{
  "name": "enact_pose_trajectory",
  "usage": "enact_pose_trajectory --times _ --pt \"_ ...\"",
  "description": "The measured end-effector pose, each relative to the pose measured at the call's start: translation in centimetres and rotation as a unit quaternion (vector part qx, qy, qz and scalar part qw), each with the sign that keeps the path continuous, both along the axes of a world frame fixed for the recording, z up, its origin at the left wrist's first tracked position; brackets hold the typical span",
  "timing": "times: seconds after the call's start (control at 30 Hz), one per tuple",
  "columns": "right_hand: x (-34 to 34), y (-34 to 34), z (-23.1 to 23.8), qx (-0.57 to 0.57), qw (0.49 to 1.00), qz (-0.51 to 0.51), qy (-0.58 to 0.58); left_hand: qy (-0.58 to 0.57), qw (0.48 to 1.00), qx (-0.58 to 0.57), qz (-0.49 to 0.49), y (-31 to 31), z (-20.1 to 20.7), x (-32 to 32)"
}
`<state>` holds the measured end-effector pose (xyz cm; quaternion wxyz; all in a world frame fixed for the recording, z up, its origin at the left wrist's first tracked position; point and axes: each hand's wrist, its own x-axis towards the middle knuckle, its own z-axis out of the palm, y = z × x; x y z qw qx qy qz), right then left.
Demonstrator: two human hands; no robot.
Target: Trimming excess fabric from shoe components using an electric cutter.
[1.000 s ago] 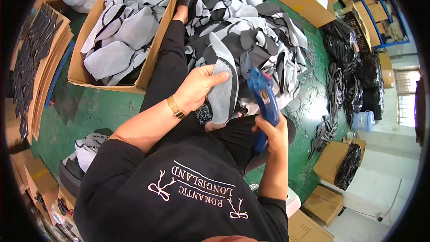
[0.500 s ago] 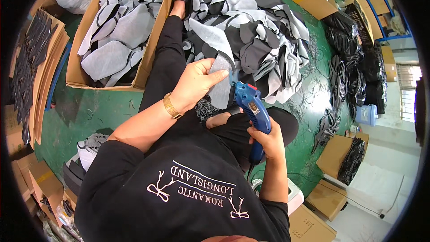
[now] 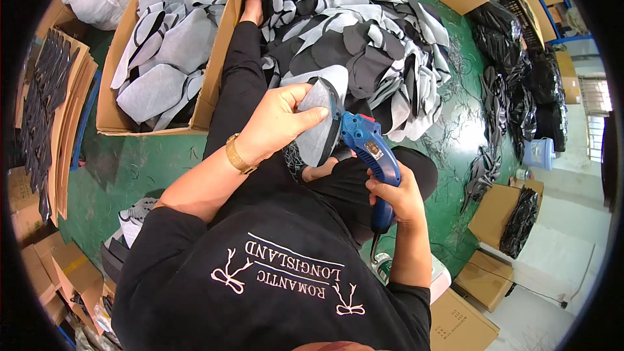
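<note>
My left hand [image 3: 281,120] pinches a grey fabric piece [image 3: 316,133] with a dark edge, thumb on top, above my crossed legs. Wrapped round the handle of a blue electric fabric cutter [image 3: 369,146] is my right hand [image 3: 398,192]. The cutter's head meets the fabric's right edge, close to my left fingertips; the blade itself is too small to make out. A cord runs from the lower end of its handle. Just beyond my hands lies a big pile of grey and black fabric pieces [image 3: 383,45].
To the left stands a cardboard box [image 3: 220,68] filled with similar pieces. Black plastic bags [image 3: 500,32] line the right side. Dark offcuts litter the green floor [image 3: 455,175]. Stacked cardboard sheets [image 3: 77,110] lean at the far left. A white stool [image 3: 441,276] stands by my right elbow.
The cutter's head has moved up along the fabric's right edge. The upper part of the fabric now folds over near my left fingers. My right hand has shifted slightly right.
</note>
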<state>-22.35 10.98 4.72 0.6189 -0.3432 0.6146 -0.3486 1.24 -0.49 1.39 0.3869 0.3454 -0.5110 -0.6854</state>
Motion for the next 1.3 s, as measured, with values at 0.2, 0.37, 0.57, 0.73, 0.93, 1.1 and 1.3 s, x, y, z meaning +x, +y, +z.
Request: enact_pose_trajectory --times 0.2,0.37,0.57,0.73,0.93,1.1,1.3 --pt "-0.7 0.1 0.0 0.000 1.000 0.019 -0.007 -0.046 0.997 0.010 -0.059 0.1 0.9 0.7" --pt "-0.8 0.0 0.7 -0.004 0.999 0.031 -0.003 -0.035 0.997 -0.002 -0.075 0.5 1.7 0.7" --pt "-1.2 -0.4 0.6 -0.017 0.999 0.046 0.009 -0.036 0.996 -0.015 -0.086 0.5 1.7 0.5" --pt "-1.3 -1.8 -0.8 -0.015 0.998 0.012 -0.060 -0.081 0.991 -0.017 -0.108 0.0 1.5 0.9" --pt "-2.4 -3.6 -2.3 -0.074 0.982 -0.074 -0.159 -0.028 0.997 0.039 -0.055 -1.4 0.5 1.2" --pt "-4.5 -4.5 -3.4 -0.119 0.966 -0.123 -0.195 0.030 0.977 -0.003 0.213 -5.5 -0.4 6.7" --pt "-6.1 -6.1 -4.7 -0.109 0.958 -0.140 -0.223 0.118 0.851 0.015 0.511 -9.2 -3.0 18.1"
